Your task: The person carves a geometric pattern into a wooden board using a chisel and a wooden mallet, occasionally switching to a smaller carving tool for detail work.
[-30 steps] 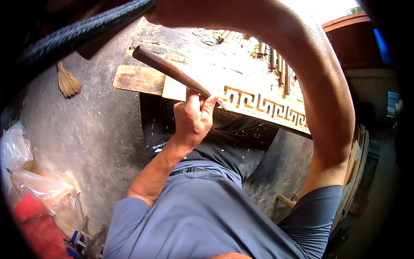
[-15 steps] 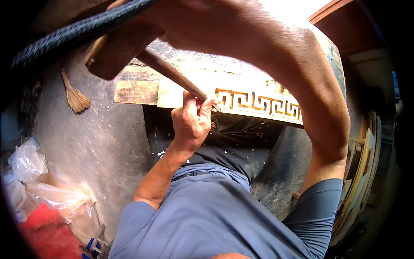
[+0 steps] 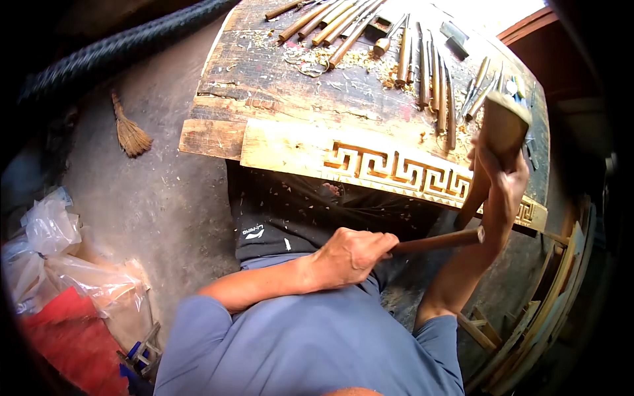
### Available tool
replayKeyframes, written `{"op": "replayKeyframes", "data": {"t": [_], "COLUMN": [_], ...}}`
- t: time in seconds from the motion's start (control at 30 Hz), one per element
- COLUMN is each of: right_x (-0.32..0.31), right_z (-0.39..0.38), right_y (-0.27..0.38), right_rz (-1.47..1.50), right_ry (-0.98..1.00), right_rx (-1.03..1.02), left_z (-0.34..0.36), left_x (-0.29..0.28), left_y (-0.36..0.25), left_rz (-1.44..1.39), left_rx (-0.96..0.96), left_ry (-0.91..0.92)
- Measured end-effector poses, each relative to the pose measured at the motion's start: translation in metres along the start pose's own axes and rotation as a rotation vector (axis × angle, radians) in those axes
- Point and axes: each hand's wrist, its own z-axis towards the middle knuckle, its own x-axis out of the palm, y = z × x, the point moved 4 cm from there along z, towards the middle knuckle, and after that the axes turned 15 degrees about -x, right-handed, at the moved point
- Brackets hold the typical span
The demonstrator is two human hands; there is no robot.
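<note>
A long pale board (image 3: pixel 284 146) carved with a Greek key pattern lies along the near edge of the worn wooden workbench (image 3: pixel 257 99). In front of my waist, my left hand (image 3: pixel 353 257) is closed on a chisel (image 3: pixel 441 242), its wooden handle pointing right. The chisel's blade end is hidden at the hand. My right hand (image 3: pixel 505 181) grips a wooden mallet (image 3: pixel 505 125) over the board's right part, hiding some of the carving there. The mallet's head is up, and its handle slants down beside the forearm. The chisel is off the board.
Several wooden-handled carving tools (image 3: pixel 330 30) lie among shavings across the bench's far side. A small straw brush (image 3: pixel 130 135) lies on the floor at left. Plastic bags (image 3: pixel 49 231) and red cloth (image 3: pixel 72 336) are at lower left. Wood strips (image 3: pixel 561 284) stand at right.
Both hands have left the carving. The mallet has swung from upper left to the right side, and my left hand has drawn the chisel back toward my waist, its handle now pointing right.
</note>
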Motion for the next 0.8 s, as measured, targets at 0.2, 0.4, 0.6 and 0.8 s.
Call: {"op": "replayKeyframes", "data": {"t": [0.2,0.4,0.6,0.8], "right_x": [-0.026,-0.017,-0.031,-0.029], "right_z": [-0.045,-0.061,-0.07,-0.08], "right_y": [-0.049,-0.055,-0.073,-0.065], "right_rz": [0.307,0.336,0.349,0.3], "right_ry": [-0.111,-0.114,-0.125,-0.073], "right_rx": [0.307,0.258,0.278,0.154], "left_z": [0.003,0.025,0.071,0.082], "left_x": [-0.039,-0.018,-0.004,-0.008], "left_y": [-0.003,-0.024,-0.024,-0.007], "left_rz": [0.19,0.288,0.212,0.182], "left_rx": [-0.004,0.131,0.19,0.148], "left_ry": [-0.153,-0.298,-0.488,-0.527]}}
